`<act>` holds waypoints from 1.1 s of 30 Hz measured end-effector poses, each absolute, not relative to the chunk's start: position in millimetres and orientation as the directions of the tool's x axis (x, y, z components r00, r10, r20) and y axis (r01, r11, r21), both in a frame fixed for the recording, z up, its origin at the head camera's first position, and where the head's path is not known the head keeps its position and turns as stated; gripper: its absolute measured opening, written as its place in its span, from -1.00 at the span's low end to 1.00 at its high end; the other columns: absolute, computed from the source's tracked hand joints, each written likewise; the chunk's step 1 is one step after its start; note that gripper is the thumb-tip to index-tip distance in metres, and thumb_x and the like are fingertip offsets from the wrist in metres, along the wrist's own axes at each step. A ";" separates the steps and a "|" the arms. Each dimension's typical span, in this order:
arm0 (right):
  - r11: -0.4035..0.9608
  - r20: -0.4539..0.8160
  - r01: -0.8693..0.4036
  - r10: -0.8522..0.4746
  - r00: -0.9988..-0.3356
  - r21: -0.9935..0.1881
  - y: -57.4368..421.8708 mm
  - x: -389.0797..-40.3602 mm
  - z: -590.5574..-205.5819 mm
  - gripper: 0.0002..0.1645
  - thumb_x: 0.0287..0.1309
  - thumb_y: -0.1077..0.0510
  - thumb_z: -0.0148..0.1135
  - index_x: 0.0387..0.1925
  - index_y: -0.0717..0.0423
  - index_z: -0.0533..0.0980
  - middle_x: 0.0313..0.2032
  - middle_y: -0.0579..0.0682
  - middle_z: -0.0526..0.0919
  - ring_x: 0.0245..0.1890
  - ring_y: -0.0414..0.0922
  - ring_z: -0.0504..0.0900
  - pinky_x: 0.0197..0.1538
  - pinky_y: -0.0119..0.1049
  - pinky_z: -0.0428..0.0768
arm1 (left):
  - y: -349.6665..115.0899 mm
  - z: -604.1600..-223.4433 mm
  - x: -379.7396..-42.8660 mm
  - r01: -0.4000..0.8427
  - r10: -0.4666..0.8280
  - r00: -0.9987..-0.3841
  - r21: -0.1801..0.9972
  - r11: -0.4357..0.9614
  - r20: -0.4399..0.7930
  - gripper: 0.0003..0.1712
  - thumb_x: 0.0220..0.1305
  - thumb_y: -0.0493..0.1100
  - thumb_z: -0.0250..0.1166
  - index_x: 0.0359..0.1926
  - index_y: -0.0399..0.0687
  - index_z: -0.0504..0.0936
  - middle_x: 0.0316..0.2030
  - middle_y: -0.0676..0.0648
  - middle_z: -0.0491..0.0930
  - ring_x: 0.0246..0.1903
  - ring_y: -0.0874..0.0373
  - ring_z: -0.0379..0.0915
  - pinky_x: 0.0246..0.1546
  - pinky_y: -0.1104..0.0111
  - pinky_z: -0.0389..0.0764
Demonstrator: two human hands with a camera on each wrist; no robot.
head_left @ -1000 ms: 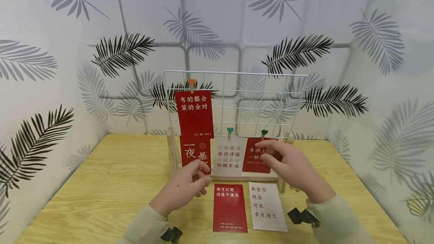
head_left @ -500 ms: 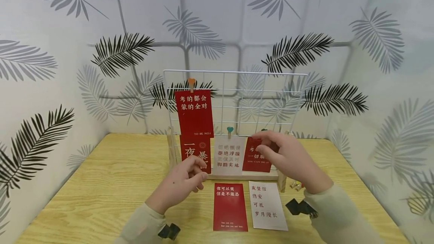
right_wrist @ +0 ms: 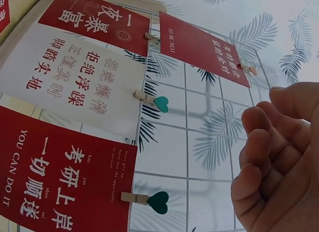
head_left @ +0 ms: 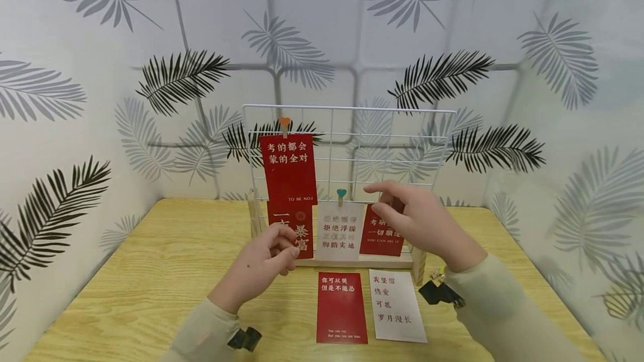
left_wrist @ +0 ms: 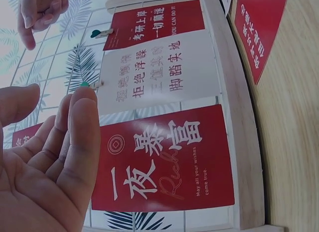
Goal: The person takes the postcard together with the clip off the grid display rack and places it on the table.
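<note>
My left hand (head_left: 256, 266) is raised in front of the lower-left red card (left_wrist: 164, 162), fingers loosely bent and holding nothing. My right hand (head_left: 421, 221) hovers before the right red card (head_left: 380, 243), its index finger fairly straight, also holding nothing. Both cards hang on a white wire grid (head_left: 382, 109), with a white card (head_left: 339, 233) between them. An upper red card (head_left: 290, 177) hangs at the left from an orange heart clip (head_left: 285, 123). A teal heart clip (right_wrist: 160, 104) pins the white card, and a dark green one (right_wrist: 158, 202) pins the right card.
A red card (head_left: 341, 309) and a white card (head_left: 399, 309) lie on the wooden table (head_left: 151, 272) in front of the rack's wooden base (head_left: 352, 264). Small clips (head_left: 436, 274), partly hidden by the right wrist, lie right of the rack. Leaf-patterned wall stands behind.
My right hand has moved up and slightly left, away from the right red card's printed middle. My left hand has drawn a little to the left. The cards have stayed in place.
</note>
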State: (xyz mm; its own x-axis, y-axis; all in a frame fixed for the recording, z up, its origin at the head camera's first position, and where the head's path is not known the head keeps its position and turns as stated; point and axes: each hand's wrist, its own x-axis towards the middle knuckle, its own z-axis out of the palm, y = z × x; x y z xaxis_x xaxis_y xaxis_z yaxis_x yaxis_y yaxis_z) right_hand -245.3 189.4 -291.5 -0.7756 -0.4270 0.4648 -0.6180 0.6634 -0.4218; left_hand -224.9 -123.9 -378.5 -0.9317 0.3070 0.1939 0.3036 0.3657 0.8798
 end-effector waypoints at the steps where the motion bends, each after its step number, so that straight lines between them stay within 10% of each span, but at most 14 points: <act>1: 0.668 0.467 -0.619 -0.429 -0.773 -0.413 188.5 -245.9 -290.2 -0.63 0.38 0.08 0.25 0.19 -0.12 0.58 -0.47 -0.22 0.54 -0.53 -0.21 0.47 -0.40 -0.26 0.52 | -124.6 -377.6 -225.1 0.303 0.303 -0.933 0.878 0.370 0.195 -0.75 0.43 -0.18 0.27 0.07 -0.04 0.49 -0.28 -0.04 0.64 -0.37 0.05 0.62 -0.27 0.23 0.68; 33: 0.657 0.500 -0.677 -0.486 -0.717 -0.332 156.1 -261.9 -262.3 -0.58 0.37 0.09 0.29 0.23 -0.10 0.56 -0.46 -0.21 0.55 -0.57 -0.20 0.46 -0.45 -0.25 0.49 | -145.7 -363.7 -234.4 0.360 0.220 -0.932 0.806 0.469 0.288 -0.66 0.46 -0.12 0.25 0.16 -0.10 0.47 -0.15 0.00 0.59 -0.24 0.08 0.56 -0.20 0.18 0.65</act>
